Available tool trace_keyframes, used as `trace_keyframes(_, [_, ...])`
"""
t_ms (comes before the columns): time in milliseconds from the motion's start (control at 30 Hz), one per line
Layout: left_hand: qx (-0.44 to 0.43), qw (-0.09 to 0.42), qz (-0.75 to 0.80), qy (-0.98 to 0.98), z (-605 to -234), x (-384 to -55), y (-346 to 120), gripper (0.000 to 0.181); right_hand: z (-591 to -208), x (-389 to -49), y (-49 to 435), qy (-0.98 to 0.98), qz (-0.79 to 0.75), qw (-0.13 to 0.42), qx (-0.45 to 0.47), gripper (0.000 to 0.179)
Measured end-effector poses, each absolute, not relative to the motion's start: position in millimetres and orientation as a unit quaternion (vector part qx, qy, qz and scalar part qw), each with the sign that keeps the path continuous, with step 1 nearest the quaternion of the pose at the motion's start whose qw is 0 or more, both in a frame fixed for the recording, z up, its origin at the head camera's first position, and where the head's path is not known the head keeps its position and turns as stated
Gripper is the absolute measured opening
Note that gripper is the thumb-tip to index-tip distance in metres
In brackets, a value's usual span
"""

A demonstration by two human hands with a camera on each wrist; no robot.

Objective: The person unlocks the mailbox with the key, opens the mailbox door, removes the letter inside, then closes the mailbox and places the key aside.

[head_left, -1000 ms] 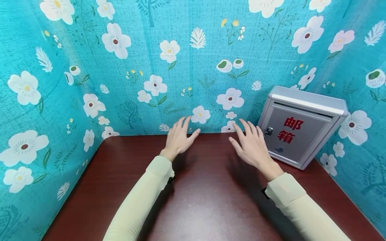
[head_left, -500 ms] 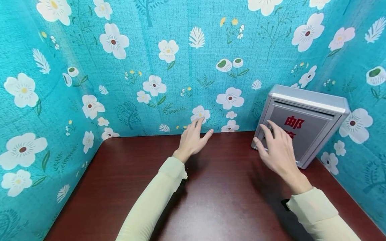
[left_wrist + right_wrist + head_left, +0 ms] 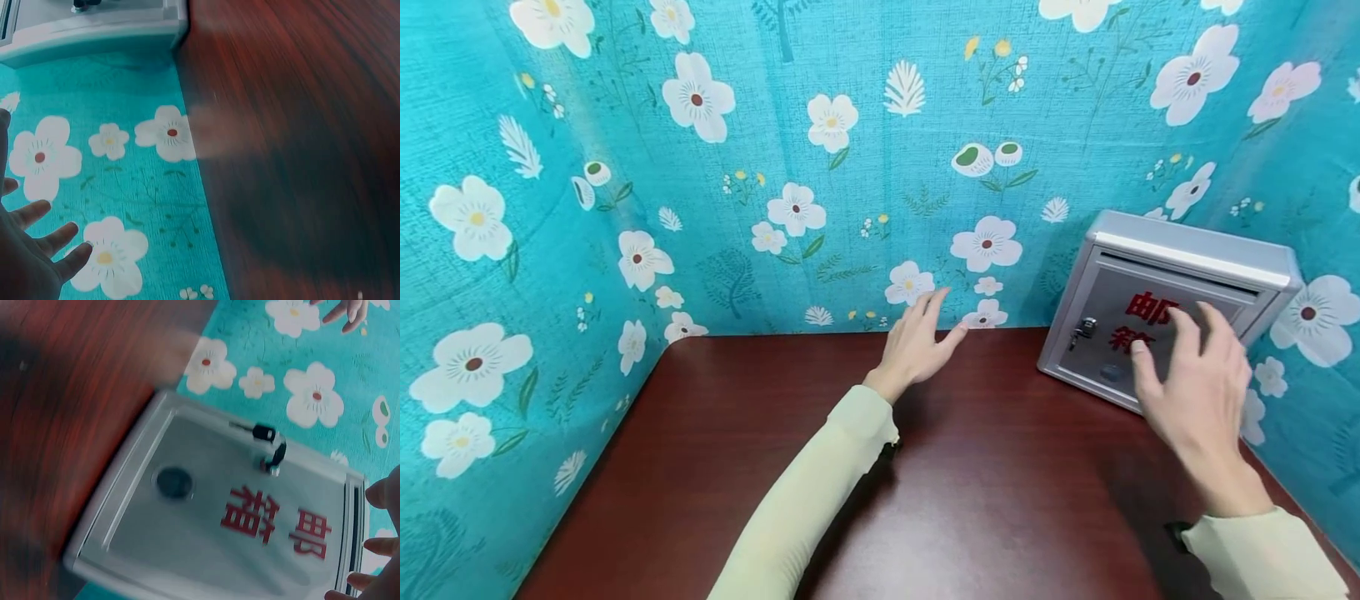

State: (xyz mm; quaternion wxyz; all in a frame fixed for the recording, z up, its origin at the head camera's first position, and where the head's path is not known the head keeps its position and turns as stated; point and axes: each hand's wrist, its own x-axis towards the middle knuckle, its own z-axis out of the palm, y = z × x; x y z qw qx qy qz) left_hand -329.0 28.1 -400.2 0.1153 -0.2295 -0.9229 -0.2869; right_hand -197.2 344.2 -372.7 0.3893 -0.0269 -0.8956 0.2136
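Note:
A silver metal mailbox (image 3: 1097, 292) with red characters stands at the right rear of the table. In the right wrist view, a key with a black head (image 3: 265, 432) hangs at the lock (image 3: 271, 465) on its door. My right hand (image 3: 1206, 392) hovers before the mailbox's right part, fingers loosely bent and holding nothing. It covers some of the door in the head view. Over the table's rear edge, left of the mailbox, my left hand (image 3: 917, 346) is held with relaxed, spread fingers and nothing in it.
The dark red-brown wooden table (image 3: 715, 442) has a glossy top. Blue flowered cloth (image 3: 865, 167) hangs behind it and along both sides, close to the table's edges. The mailbox nearly touches the cloth at the back right.
My right hand has moved right, from left of the mailbox to in front of its right part. My left hand has shifted right a little. The mailbox has stayed on its spot.

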Motion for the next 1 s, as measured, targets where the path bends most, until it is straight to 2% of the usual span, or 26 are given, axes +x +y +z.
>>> trace_keyframes(100, [-0.241, 0.110, -0.287, -0.920, -399, -329, 40, 0.070, -371, -189, 357, -0.893, 0.212, 0.392, -0.061, 0.062])
trace_keyframes(300, [-0.260, 0.103, -0.296, -0.913, -399, -330, 64, 0.070, -372, -178, 374, -0.900, 0.201, 0.365, -0.130, 0.067])
trace_keyframes(567, [-0.270, 0.073, -0.333, -0.900, -395, -337, 83, 0.071, -376, -180, 380, -0.892, 0.221, 0.356, -0.170, 0.071])
trace_keyframes(833, [-0.271, 0.019, -0.392, -0.879, -383, -339, 106, 0.075, -380, -184, 389, -0.894, 0.264, 0.291, -0.215, 0.079])
trace_keyframes(1000, [-0.253, 0.010, -0.406, -0.878, -378, -345, 124, 0.079, -382, -189, 394, -0.891, 0.294, 0.268, -0.217, 0.081])
